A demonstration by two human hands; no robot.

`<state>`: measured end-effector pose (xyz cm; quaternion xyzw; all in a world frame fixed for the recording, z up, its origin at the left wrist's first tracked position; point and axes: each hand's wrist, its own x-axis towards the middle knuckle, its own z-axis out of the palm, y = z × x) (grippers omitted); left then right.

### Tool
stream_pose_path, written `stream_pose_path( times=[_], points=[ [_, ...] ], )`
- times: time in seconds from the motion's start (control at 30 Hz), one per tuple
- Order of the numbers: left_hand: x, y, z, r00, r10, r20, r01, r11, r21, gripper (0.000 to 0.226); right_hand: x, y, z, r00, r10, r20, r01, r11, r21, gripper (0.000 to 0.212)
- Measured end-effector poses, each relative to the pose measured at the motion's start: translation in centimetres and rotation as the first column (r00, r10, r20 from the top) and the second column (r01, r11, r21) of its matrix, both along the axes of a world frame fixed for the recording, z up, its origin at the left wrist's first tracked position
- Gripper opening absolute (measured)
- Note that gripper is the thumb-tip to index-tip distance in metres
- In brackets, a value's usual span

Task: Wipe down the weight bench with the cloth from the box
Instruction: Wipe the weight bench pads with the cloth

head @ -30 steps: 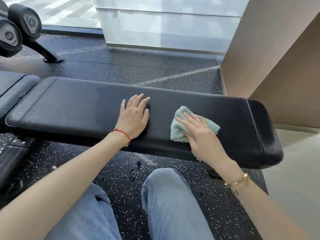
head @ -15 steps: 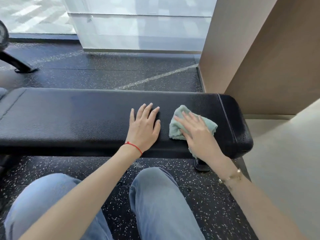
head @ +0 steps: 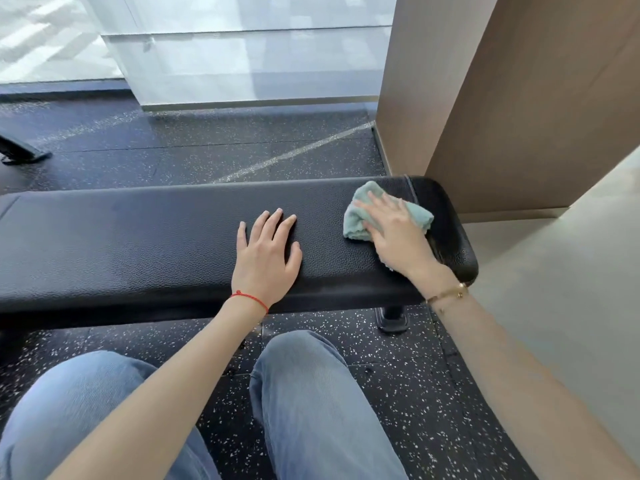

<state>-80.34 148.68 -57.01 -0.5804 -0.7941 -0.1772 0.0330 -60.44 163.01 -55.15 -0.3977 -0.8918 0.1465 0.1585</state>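
The black padded weight bench [head: 138, 244] runs across the view from the left edge to its rounded right end. My right hand [head: 394, 233] presses a crumpled pale green cloth [head: 360, 216] flat against the pad near that right end, by the stitched seam. My left hand [head: 266, 254] lies flat on the pad to the left of the cloth, fingers spread, holding nothing. A red string sits on the left wrist and a gold bracelet on the right. No box is in view.
A brown wall panel [head: 519, 116] stands close behind the bench's right end. A bench foot [head: 393, 318] rests on the speckled black floor [head: 415, 393]. My knees in blue jeans [head: 311, 393] are just in front of the bench. A black stand foot [head: 20, 152] lies far left.
My right hand has slid the cloth to the right, up to the end seam of the pad. My view has shifted right along the bench. The left hand stays flat on the pad.
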Motion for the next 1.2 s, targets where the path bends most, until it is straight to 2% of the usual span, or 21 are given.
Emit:
stream_pose_path(
  times=[0.1,0.2,0.27,0.4,0.47,0.57,0.67,0.8,0.9,1.07,1.13,1.2],
  points=[
    [0.0,0.0,-0.1,1.000,0.001,-0.007,-0.001,1.000,0.001,0.056,4.6,-4.4,-0.5,1.000,0.015,-0.004,-0.015,0.999,0.052,0.049],
    [0.1,0.0,-0.2,1.000,0.005,-0.022,-0.005,1.000,0.002,0.057,8.3,-5.3,-0.4,0.985,-0.162,-0.059,0.167,0.983,0.072,0.047],
    [0.2,0.0,-0.2,1.000,0.008,-0.028,-0.008,1.000,-0.002,0.058,9.1,-3.6,0.0,0.964,-0.253,-0.081,0.257,0.966,0.032,0.046],
    [0.3,-0.1,-0.2,1.000,0.007,-0.029,-0.007,1.000,-0.007,0.059,6.9,3.9,0.6,0.948,-0.318,0.002,0.318,0.946,-0.060,0.045],
    [0.3,-0.1,-0.3,1.000,0.004,-0.025,-0.005,1.000,-0.006,0.059,5.0,6.2,0.6,0.956,-0.293,0.015,0.293,0.955,-0.053,0.043],
    [0.2,0.0,-0.3,1.000,0.003,-0.031,-0.004,1.000,-0.010,0.060,3.3,5.5,0.7,0.977,-0.213,-0.009,0.212,0.977,-0.023,0.041],
    [0.3,0.0,-0.4,1.000,0.008,-0.027,-0.007,1.000,0.003,0.059,3.7,0.9,0.5,0.999,-0.021,-0.050,0.021,1.000,-0.012,0.047],
    [0.3,-0.1,-0.4,1.000,0.014,-0.019,-0.014,1.000,0.011,0.059,5.8,-4.5,-0.1,0.976,0.200,-0.088,-0.202,0.979,-0.008,0.053],
    [0.3,-0.1,-0.4,1.000,0.013,-0.021,-0.012,1.000,0.013,0.059,6.2,-2.4,0.1,0.977,0.187,-0.103,-0.191,0.981,-0.029,0.047],
    [0.4,-0.1,-0.4,1.000,0.019,-0.018,-0.019,1.000,0.013,0.058,1.8,5.9,0.2,0.999,0.008,-0.044,-0.011,0.998,-0.059,0.045],
    [0.4,-0.1,-0.4,1.000,0.026,-0.012,-0.026,0.999,0.019,0.058,0.1,6.4,0.4,0.998,-0.003,-0.060,-0.001,0.998,-0.068,0.043],
    [0.4,0.0,-0.3,0.999,0.036,-0.009,-0.036,0.999,0.026,0.057,-0.3,4.2,0.5,0.993,0.057,-0.106,-0.066,0.994,-0.082,0.043]
  ],
)
